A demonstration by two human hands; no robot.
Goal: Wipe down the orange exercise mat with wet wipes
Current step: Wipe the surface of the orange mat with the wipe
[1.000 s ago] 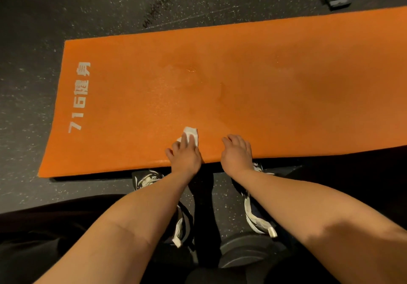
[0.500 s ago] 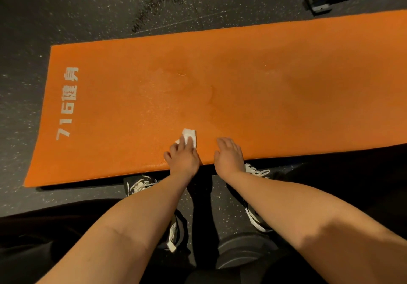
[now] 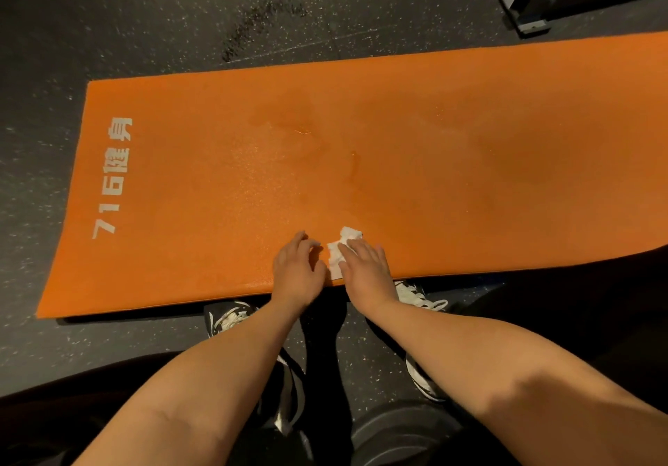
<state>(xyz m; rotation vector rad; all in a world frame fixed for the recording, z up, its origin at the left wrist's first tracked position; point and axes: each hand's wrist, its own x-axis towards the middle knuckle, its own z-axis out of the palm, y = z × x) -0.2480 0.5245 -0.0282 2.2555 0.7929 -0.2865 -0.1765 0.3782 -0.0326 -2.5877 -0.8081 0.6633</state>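
The orange exercise mat [image 3: 415,162] lies flat on the floor, with white "716" lettering near its left end and darker damp patches in its middle. A small crumpled white wet wipe [image 3: 341,248] sits on the mat close to its near edge. My right hand [image 3: 365,266] lies on the wipe's right part with straight fingers pressing it down. Just left of the wipe, my left hand [image 3: 296,268] rests on the mat with loosely bent fingers and holds nothing.
Dark speckled rubber floor [image 3: 180,13] surrounds the mat. A metal equipment base [image 3: 535,10] stands at the far right behind the mat. My shoes [image 3: 231,317] are at the mat's near edge, and a dark round weight [image 3: 397,436] lies between my legs.
The wipe passed from under my left hand to under my right hand. Both hands came close together at the mat's near edge, and the view shifted left.
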